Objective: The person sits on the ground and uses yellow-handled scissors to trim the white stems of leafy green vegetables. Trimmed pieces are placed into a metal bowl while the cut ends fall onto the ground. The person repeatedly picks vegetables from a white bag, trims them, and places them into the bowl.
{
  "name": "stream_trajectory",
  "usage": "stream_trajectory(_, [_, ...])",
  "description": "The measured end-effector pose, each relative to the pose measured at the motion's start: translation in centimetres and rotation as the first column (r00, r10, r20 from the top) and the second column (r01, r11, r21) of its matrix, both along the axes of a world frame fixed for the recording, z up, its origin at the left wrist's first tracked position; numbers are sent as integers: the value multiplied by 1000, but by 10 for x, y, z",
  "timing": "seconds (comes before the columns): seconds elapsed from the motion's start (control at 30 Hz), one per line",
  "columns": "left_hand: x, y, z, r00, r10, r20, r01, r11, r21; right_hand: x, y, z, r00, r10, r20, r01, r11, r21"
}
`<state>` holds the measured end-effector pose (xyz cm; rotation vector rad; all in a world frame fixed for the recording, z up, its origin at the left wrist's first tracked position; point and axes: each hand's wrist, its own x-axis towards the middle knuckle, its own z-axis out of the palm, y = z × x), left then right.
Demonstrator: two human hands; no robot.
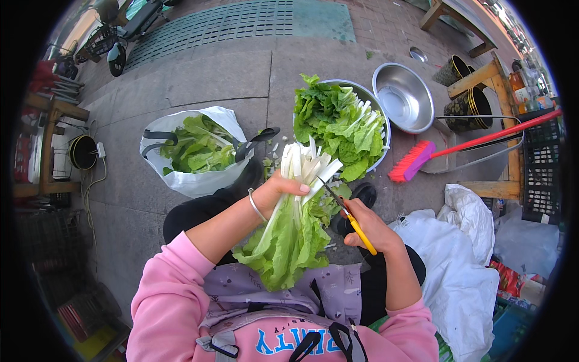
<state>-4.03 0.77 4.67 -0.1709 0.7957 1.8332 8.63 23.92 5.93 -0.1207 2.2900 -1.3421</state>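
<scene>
A bunch of leafy greens with white stalks (289, 226) is clutched in my left hand (282, 190), stalk ends up and leaves hanging over my lap. My right hand (373, 226) grips a pair of yellow-handled scissors (359, 233), whose blades point up-left beside the stalks. Whether the blades touch a stalk is hard to tell. Beyond the bunch, a wide metal basin (386, 121) holds a heap of similar greens (339, 122). On the left, a white bag (181, 178) with dark handles stands with its mouth spread, more greens (203, 145) inside.
An unfilled steel bowl (402, 97) leans by the basin. A red-handled broom (488, 135) with pink bristles lies across a dustpan (443, 154) at right. White sacks (457, 271) lie near my right knee. Wooden frames (52, 145) and a cable (90, 203) are at left; a scooter (122, 40) stands farther off.
</scene>
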Motion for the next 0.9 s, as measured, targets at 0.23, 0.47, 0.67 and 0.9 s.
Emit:
stream_trajectory(0.23, [0, 1, -5, 995, -56, -78, 50, 996, -74, 2, 1, 1, 1000, -6, -20, 6, 1000, -1])
stream_trajectory(0.47, [6, 8, 1, 879, -204, -430, 51, 939, -339, 5, -5, -1, 997, -68, -20, 70, 994, 81])
stream_trajectory(0.67, [3, 7, -4, 765, -346, -543, 46, 870, -490, 6, -5, 0, 999, -52, -9, 53, 992, 111])
stream_trajectory(0.9, [10, 8, -20, 705, -545, -454, 276, 800, -533, 2, -21, 3, 993, -88, 82, 73, 983, 171])
